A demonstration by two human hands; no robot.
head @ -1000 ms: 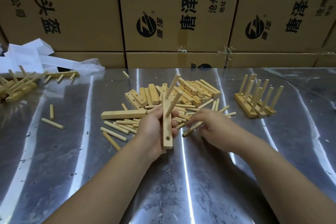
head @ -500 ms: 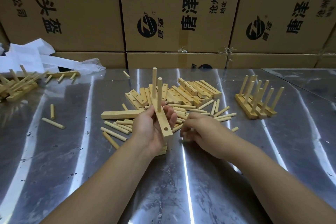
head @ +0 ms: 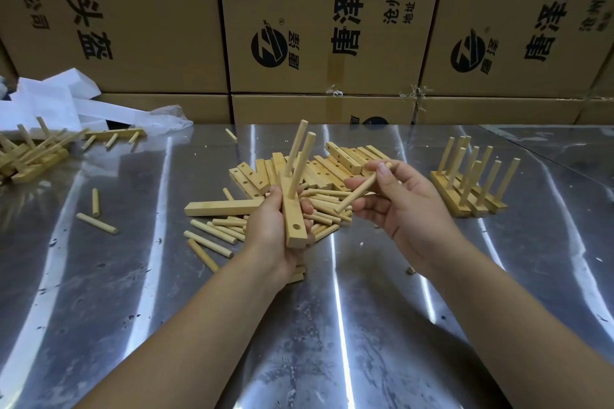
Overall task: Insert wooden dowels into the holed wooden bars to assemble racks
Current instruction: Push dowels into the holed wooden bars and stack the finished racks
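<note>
Above the near table point(head: 299, 325), the left hand point(head: 270, 231) wraps its fingers round the middle of a bar point(head: 293, 219), held end-on with two dowels point(head: 303, 159) standing in it and an empty hole near the close end. The right hand point(head: 407, 209) pinches a loose dowel point(head: 357, 194) by its upper half, lower tip slanting toward the bar. Both pieces look light, stiff and smooth, so a pinch high on the dowel should steer it well; beyond lie the pile point(head: 332, 169) and finished racks point(head: 471, 186).

Far-left rack pile point(head: 33, 159) partly beyond the picture's edge; underside of the held bar point(head: 293, 209) behind the left hand point(head: 269, 226).
</note>
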